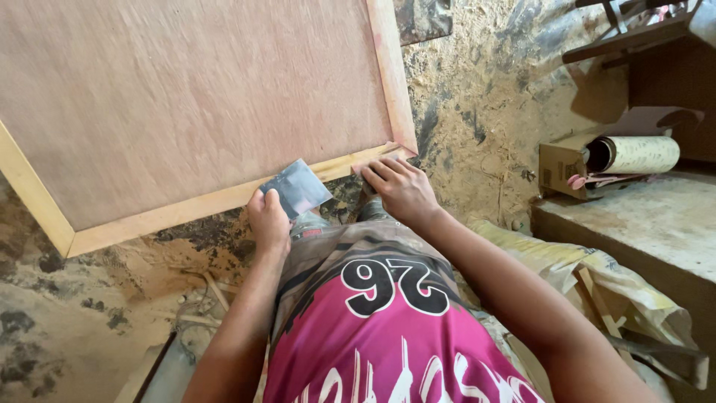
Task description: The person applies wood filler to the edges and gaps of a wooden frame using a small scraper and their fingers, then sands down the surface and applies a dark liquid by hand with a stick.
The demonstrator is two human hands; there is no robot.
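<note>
The left hand (pixel 268 220) pinches a grey sanding sheet (pixel 297 186) against the near edge of the framed plywood panel (pixel 194 104); the right hand (pixel 399 186) lies spread flat on the panel's near right corner, just beside the sheet

One plywood panel (pixel 194 97) with a pale wooden frame lies just beyond the fingertips of both hands. Two hands are in view: the left hand (pixel 268 220) and the right hand (pixel 401 186). One grey sheet of sandpaper (pixel 297 186) sits under the left fingers. One roll of paper (pixel 634 154) and one cardboard box (pixel 561 166) lie well off to the right of the right fingers. One crumpled sack (pixel 597 276) lies behind them, beside the right forearm.
</note>
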